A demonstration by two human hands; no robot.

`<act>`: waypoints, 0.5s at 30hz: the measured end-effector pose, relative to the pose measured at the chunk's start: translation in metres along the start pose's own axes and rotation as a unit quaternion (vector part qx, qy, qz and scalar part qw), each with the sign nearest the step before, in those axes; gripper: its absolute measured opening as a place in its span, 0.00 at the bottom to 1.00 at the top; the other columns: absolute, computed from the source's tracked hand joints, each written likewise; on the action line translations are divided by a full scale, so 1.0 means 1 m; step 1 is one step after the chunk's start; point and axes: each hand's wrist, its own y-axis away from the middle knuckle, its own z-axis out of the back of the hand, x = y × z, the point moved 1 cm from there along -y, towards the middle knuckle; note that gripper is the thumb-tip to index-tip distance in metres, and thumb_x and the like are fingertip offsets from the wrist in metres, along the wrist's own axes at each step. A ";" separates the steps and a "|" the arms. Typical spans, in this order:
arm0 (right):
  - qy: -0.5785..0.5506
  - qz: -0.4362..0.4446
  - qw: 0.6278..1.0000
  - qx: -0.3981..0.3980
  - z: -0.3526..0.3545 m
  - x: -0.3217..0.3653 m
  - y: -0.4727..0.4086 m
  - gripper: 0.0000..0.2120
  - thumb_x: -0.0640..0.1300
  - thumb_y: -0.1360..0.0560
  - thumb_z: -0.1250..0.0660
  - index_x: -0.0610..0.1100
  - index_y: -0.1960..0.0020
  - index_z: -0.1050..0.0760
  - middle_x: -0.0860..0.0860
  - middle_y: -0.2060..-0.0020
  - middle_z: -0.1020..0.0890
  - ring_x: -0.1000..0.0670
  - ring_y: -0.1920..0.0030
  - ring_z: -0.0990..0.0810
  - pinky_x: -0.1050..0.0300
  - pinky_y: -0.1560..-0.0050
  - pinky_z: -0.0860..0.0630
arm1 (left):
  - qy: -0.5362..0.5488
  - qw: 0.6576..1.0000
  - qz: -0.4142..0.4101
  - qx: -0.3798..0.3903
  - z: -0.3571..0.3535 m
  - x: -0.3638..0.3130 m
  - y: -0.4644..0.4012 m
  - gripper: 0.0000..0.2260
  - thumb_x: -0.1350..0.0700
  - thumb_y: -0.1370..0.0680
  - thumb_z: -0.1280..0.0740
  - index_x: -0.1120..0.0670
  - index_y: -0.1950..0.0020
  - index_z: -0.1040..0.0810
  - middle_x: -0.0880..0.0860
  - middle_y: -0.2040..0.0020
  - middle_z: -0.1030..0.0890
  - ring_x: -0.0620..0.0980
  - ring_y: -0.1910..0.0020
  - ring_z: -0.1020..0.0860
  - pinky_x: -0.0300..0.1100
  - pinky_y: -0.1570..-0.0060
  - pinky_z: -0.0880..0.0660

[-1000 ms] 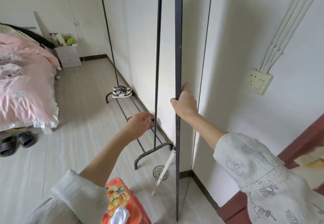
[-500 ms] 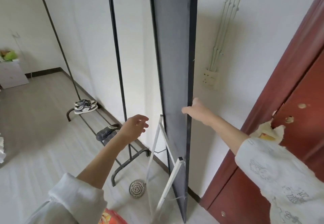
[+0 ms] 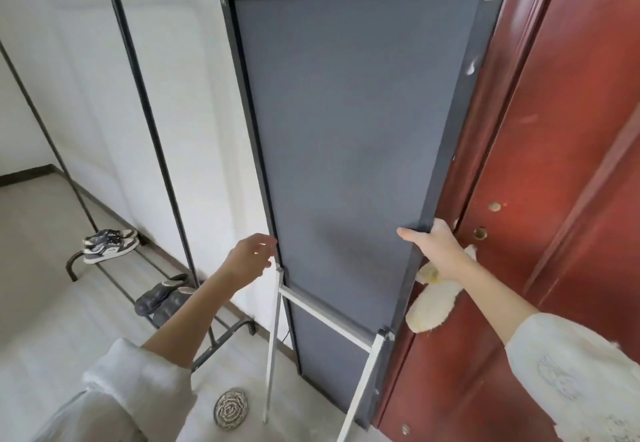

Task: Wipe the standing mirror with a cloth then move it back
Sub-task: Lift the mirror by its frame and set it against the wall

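Standing mirror (image 3: 349,151) back-facing, glass hidden, right hand (image 3: 438,246) gripping edge, left hand (image 3: 247,261) spread

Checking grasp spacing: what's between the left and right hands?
In the head view, the mirror's grey back panel spans between left hand and right hand.

I can read no words, numbers, brand names or signs anywhere in my view. The grey back of the mirror (image 3: 349,151) is blank. The sneakers (image 3: 109,245) on the low rack left of the mirror have side markings too small to read, and the print on my right sleeve (image 3: 568,379) is only faint drawing.
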 end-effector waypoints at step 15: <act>-0.004 0.015 0.997 0.070 0.037 -0.021 -0.043 0.04 0.41 0.27 0.31 0.49 0.53 0.22 0.52 0.53 0.17 0.50 0.48 0.20 0.56 0.43 0.27 | 0.064 0.990 0.035 -0.123 -0.050 -0.009 -0.063 0.24 0.48 0.21 0.41 0.57 0.29 0.40 0.59 0.32 0.33 0.58 0.37 0.29 0.56 0.37 0.31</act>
